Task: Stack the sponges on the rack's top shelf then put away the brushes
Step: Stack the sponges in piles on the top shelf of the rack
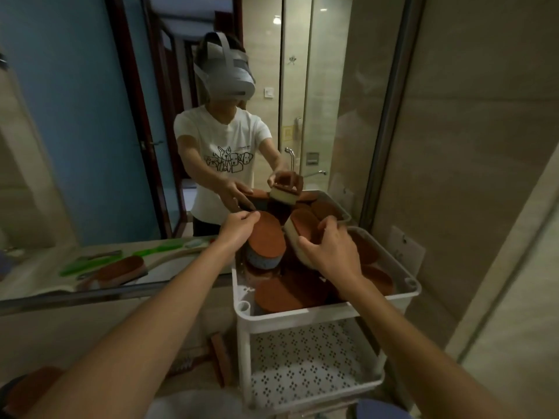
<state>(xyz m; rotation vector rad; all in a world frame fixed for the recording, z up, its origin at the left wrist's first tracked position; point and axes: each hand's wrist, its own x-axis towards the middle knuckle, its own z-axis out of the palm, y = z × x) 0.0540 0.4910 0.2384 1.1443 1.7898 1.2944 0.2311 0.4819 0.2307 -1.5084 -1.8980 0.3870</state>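
A white plastic rack (302,317) stands against a mirror, its top shelf full of several oval sponges with brown scouring tops. My left hand (237,226) pinches the far edge of a brown-topped blue sponge (266,240) that sits on a pile at the shelf's left. My right hand (331,246) grips a cream sponge with a brown top (302,226), tilted up on its edge at the middle of the shelf. More sponges (278,294) lie flat at the shelf's front. A brown brush (219,359) lies on the counter left of the rack, low in view.
The mirror (90,146) behind the rack repeats the person, both hands and the sponges. The rack's lower shelf (308,370) is perforated. A tiled wall (472,146) closes off the right side. Green and brown shapes appear in the mirror at the left.
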